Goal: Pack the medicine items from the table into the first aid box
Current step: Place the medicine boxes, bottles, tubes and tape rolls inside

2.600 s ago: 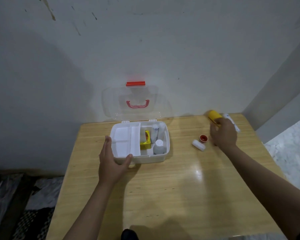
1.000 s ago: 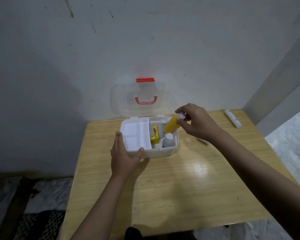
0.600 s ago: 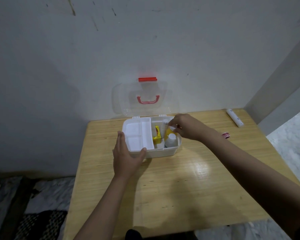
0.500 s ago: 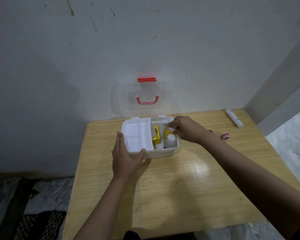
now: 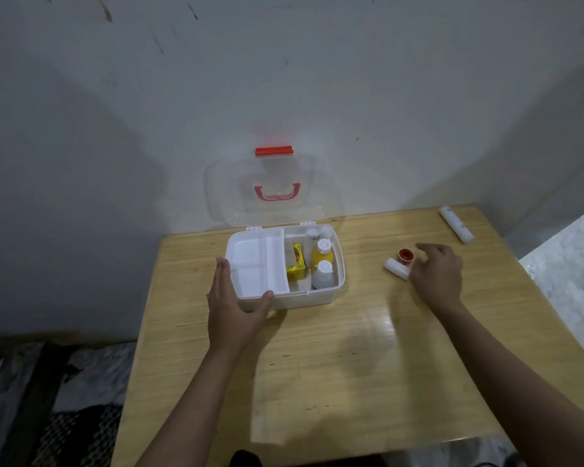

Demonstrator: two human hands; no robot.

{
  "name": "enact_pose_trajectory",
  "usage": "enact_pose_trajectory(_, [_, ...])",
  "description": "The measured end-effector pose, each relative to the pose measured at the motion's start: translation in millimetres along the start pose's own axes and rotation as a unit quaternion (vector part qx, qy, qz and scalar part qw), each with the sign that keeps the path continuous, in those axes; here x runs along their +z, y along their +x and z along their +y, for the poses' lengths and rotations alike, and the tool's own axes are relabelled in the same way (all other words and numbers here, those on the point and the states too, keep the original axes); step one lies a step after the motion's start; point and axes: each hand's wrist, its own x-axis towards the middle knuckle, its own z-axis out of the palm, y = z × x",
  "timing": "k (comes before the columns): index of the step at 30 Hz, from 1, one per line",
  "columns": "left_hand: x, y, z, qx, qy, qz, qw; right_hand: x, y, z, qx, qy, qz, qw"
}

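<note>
Our left hand (image 5: 231,306) braces the first aid box (image 5: 317,298) at 11 o'clock, fingers spread. Yellow bottle (image 5: 321,256) now dropped inside; right hand (image 5: 435,274) has moved to 1 o'clock, fingers loosely spread, holding nothing, touching the white roll (image 5: 397,268). Red cap (image 5: 406,255) and tube (image 5: 456,224) remain beyond.

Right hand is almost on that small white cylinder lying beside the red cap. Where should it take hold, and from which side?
Best bet: a grip across the middle of the small white plastic cylinder, coming from above. It lies flat on the wooden table, so its round sides are exposed, and the right hand is already at its near end. Keep fingers off the small red round cap just behind it.
</note>
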Motion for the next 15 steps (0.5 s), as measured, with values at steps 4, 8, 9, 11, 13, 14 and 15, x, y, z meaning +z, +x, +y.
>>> enact_pose_trajectory(4, [1, 1, -1, 0.004, 0.003, 0.003, 1.000, 3, 17, 25, 0.052, -0.057, -0.036, 0.996])
enact_pose_trajectory(8, [3, 1, 0, -0.002, 0.003, 0.010, 1.000, 13, 29, 45, 0.047, -0.032, -0.079, 0.995])
enact_pose_trajectory(9, [3, 1, 0, -0.001, 0.000, 0.012, 1.000, 15, 30, 49, 0.040, -0.013, -0.065, 0.997])
enact_pose_trajectory(11, [3, 1, -1, 0.003, -0.005, 0.015, 1.000, 14, 29, 51, 0.040, 0.030, -0.039, 0.998])
enact_pose_trajectory(13, [3, 1, -1, 0.001, -0.006, 0.018, 1.000, 11, 28, 50, 0.035, 0.063, -0.026, 0.997])
enact_pose_trajectory(14, [4, 1, -1, 0.000, -0.006, 0.017, 1.000, 10, 26, 50, 0.032, 0.073, -0.021, 0.997])
enact_pose_trajectory(15, [4, 1, -1, 0.000, -0.007, 0.017, 1.000, 10, 25, 50, 0.030, 0.082, -0.015, 0.996])
